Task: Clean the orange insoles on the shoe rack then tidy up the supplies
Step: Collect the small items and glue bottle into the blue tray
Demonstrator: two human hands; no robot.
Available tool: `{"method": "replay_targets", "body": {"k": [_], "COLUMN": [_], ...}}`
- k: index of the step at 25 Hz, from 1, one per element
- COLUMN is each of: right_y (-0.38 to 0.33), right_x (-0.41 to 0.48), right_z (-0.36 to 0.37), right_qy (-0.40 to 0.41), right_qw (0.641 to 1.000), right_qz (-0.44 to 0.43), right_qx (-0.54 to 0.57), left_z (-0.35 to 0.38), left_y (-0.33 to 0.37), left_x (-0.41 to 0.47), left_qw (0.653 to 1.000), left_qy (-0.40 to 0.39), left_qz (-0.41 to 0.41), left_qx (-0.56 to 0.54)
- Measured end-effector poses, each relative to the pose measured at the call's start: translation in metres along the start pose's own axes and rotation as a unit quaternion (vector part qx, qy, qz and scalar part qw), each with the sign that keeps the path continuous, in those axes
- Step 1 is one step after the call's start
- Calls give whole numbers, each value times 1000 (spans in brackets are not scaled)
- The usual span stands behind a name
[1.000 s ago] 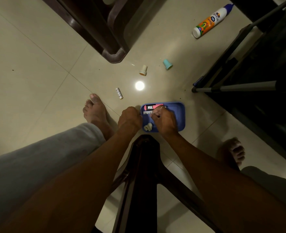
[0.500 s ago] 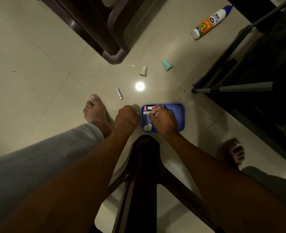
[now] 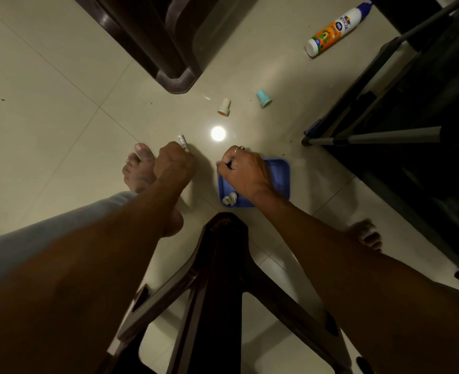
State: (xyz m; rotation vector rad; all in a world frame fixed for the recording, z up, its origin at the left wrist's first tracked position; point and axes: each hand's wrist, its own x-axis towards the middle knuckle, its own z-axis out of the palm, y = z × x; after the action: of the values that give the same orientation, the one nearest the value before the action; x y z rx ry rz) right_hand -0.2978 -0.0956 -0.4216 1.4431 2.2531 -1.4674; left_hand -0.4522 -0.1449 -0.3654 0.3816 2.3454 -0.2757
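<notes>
Here we look down at our two bare hands, low over the pale floor [image 3: 61,103]. Our left hand [image 3: 173,167] is balled up, its fingers curled down on the near end of a small white tube [image 3: 182,140]. The far end pokes out just past the knuckles, and we cannot tell if the fingers grip the tube or only touch it. Our right hand [image 3: 246,175] is curled narrow too, and its fingertips pinch a small dark thing [image 3: 228,165] that we cannot make out. Under those fingers sits a blue tray [image 3: 279,182], and some white lumps [image 3: 229,198] lie in the tray's near corner, just behind the wrist. Beyond the right fingers lie an orange-tipped cap [image 3: 224,106] and a teal cap [image 3: 263,98], near each other but apart. Far past them a glue bottle [image 3: 333,31] lies on its side. The shoe rack [image 3: 379,137] stands off to the right of the right fingers, too dark for us to see what is on it. A dark chair [image 3: 217,265] sits between our arms, behind the fingers.
</notes>
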Motion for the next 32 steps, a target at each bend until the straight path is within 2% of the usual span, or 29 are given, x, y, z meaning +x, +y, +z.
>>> {"method": "replay_targets", "body": {"k": [1, 2, 5, 6, 7, 9, 10, 11, 13, 14, 16, 18, 19, 23, 32], "right_y": [0, 1, 9, 9, 9, 8, 7, 6, 3, 1, -4, -8, -9, -5, 31], "right_x": [1, 2, 6, 7, 7, 7, 7, 6, 4, 3, 1, 0, -1, -9, -24], "right_z": [0, 0, -1, -1, -2, -1, -1, -1, -2, -3, -8, -15, -17, -28, -24], "right_qy": [-2, -3, -7, -9, -9, -2, 1, 2, -2, -6, -12, -9, -5, -13, -90], "right_qw": [1000, 1000, 1000, 1000, 1000, 1000, 1000, 1000, 1000, 999, 998, 996, 993, 990, 975], "right_qz": [0, 2, 7, 8, 8, 6, 6, 8, 17, 24, 33, 35, 35, 48, 136], "right_qx": [2, 3, 7, 8, 9, 8, 7, 9, 18, 24, 43, 85, 108, 131, 154], "left_z": [25, 45, 139, 149, 128, 124, 152, 150, 92, 42, 3, -18, 1, 34, 50], "left_y": [-23, -39, -95, -98, -96, -116, -136, -133, -91, -55, -9, 18, 9, -11, 1], "left_x": [36, 66, 170, 182, 168, 186, 227, 230, 148, 81, 9, -45, -30, -18, -38], "left_qw": [999, 995, 992, 994, 996, 996, 993, 996, 995, 997, 998, 991, 985, 962, 940], "left_qy": [5, 46, 92, 80, 58, 12, 76, 74, 84, 63, -20, -37, -11, -37, -72], "left_qz": [-27, -35, -35, -33, -29, -14, -3, -14, -55, -38, 24, 117, 168, 268, 314], "left_qx": [38, 76, 77, 64, 56, 87, 90, 48, -4, -4, 48, 50, 27, 41, 107]}}
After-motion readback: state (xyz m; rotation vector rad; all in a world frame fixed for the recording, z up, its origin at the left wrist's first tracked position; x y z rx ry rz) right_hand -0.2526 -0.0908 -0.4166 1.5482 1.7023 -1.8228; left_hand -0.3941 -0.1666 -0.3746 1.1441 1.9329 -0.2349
